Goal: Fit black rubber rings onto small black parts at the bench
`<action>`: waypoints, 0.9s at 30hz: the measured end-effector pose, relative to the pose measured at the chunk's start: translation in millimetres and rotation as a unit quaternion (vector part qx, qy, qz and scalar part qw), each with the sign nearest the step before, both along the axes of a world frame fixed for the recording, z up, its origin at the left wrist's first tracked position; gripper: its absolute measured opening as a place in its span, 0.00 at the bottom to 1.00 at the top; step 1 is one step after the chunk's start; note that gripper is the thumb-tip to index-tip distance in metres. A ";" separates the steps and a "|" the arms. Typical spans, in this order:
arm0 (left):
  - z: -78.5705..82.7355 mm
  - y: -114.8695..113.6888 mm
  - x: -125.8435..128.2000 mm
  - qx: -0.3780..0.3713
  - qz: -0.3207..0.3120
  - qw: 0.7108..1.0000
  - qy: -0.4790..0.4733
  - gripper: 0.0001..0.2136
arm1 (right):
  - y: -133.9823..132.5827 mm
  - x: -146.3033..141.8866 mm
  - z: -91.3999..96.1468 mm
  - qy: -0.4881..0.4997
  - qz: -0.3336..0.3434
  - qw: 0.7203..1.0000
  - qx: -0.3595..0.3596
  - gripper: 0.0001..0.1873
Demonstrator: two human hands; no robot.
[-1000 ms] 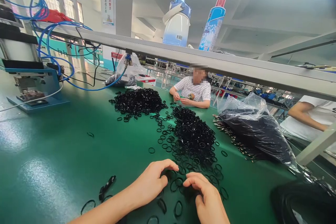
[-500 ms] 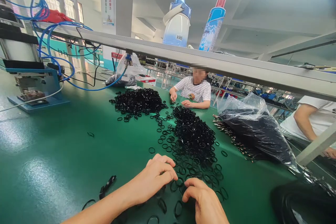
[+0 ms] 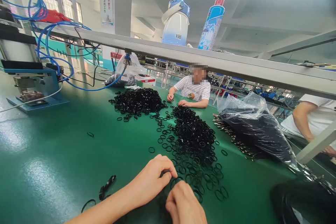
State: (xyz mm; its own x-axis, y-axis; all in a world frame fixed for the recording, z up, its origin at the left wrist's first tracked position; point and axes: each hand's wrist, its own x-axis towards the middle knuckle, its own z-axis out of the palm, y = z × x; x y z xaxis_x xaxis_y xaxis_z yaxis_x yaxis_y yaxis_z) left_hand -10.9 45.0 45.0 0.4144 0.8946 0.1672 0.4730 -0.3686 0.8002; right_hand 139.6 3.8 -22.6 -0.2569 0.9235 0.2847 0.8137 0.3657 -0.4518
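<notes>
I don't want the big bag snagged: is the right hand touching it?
Apart: the head view plainly shows green table between the right hand and the big bag.

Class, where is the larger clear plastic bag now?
In the head view, the bag lies on the right of the green table, just right of the nearer heap of black rings.

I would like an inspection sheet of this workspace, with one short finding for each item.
Surface: green tabletop, glossy with reflections at left.
Job's things: black rings in two heaps, with loose ones around.
Clutter: clear bag with dark items and a dark bundle at right.
Hands: left hand and right hand close together at the near rings; grip unclear.
Cables: blue hoses beside the machine at left.
Surroundings: person in striped shirt opposite; jug and spray can on the shelf above.
</notes>
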 end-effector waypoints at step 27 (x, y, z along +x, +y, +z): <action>-2.4 -5.4 4.0 -0.014 -0.007 1.000 -0.027 0.16 | 6.5 32.6 29.1 -0.009 0.013 0.993 -0.115 0.12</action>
State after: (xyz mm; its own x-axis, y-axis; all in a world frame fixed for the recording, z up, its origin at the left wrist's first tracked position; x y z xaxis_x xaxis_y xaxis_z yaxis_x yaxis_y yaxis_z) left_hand -6.9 39.7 42.6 0.4172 0.8937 0.1652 0.4245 -0.3524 0.8341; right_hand 172.2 10.3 6.5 -0.2843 0.9568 0.0614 0.8144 0.2748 -0.5111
